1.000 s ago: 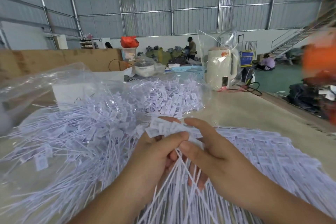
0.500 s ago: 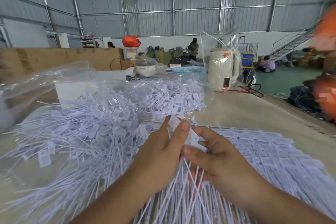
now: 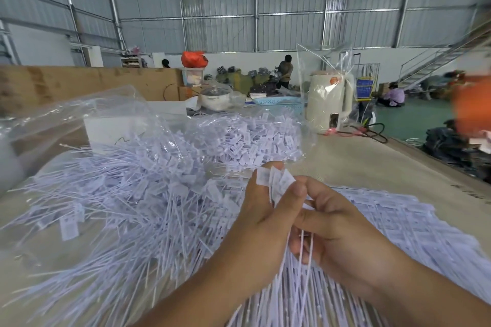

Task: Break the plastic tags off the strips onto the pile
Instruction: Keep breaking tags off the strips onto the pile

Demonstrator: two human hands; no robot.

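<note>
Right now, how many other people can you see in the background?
3. One person's head shows behind the wooden board, one stands by the clothing piles, one sits on the green floor. Others may be hidden.

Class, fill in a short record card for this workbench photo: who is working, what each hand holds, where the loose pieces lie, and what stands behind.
worker: a person, two bare hands
left hand: pinches a few white tags
right hand: grips the thin strips
pile: loose tags, left of the hands
stack: tag strips in rows, to the right
behind: cream kettle under a clear bag
</note>
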